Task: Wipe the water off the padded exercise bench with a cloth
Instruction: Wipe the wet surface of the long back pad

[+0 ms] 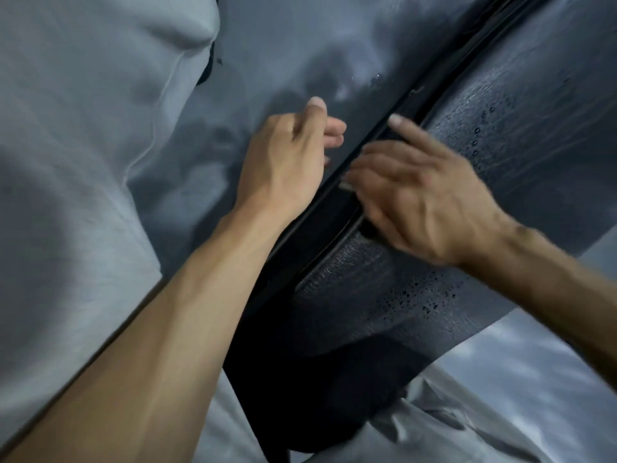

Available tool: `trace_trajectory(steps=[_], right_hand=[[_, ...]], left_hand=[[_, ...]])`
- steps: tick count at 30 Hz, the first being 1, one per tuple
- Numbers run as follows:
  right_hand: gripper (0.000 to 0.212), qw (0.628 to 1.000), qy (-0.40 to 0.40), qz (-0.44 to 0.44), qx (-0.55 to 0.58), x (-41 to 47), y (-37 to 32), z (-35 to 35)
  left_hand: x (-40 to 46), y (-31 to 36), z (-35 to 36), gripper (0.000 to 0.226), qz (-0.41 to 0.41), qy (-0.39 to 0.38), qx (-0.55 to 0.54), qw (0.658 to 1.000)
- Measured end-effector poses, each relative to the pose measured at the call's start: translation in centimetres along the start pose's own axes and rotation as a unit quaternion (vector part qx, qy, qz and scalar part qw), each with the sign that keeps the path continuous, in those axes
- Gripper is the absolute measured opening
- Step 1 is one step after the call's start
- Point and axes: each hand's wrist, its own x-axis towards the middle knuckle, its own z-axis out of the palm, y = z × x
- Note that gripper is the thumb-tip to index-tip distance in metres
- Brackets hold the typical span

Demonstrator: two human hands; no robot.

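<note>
Observation, head view. The padded bench (pixel 467 182) runs diagonally from lower centre to upper right; its dark textured surface is seen beaded with water droplets (pixel 430 295), densest near the lower edge and again beside the right wrist. A dark seam or gap (pixel 334 195) is seen along the bench's left edge, with a smoother blue-grey surface (pixel 300 45) beyond it.

The left hand (pixel 287 162) is held over that smoother surface, just left of the seam, fingers loosely curled and thumb raised; nothing is visibly held in it. The right hand (pixel 420 198) is laid across the seam onto the bench, index finger extended along the edge, other fingers bent. Something dark may be pressed beneath the palm, but whether a cloth is gripped cannot be told; motion blur hides it. No cloth is clearly identified anywhere. Pale grey fabric (pixel 83 145) fills the left of the frame and is judged to be the person's clothing.

Risks, as judged:
- If no cloth lies under the right hand, water would only be smeared by bare skin.
- Droplets pushed towards the seam could collect there, where wiping is harder.
- The lower droplet patch lies behind the hands and could be missed.
</note>
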Motion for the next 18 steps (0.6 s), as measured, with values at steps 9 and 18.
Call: trace_trajectory(steps=[9, 18], right_hand=[[0.045, 0.994, -0.038, -0.097, 0.034, -1.8, -1.9, 0.2], [0.042, 0.998, 0.006, 0.06, -0.014, 1.4, 6.9, -2.1]], left_hand=[[-0.4, 0.1, 1.1, 0.049, -0.014, -0.017, -0.005, 1.0], [-0.4, 0.0, 1.5, 0.048, -0.014, -0.012, -0.011, 1.0]])
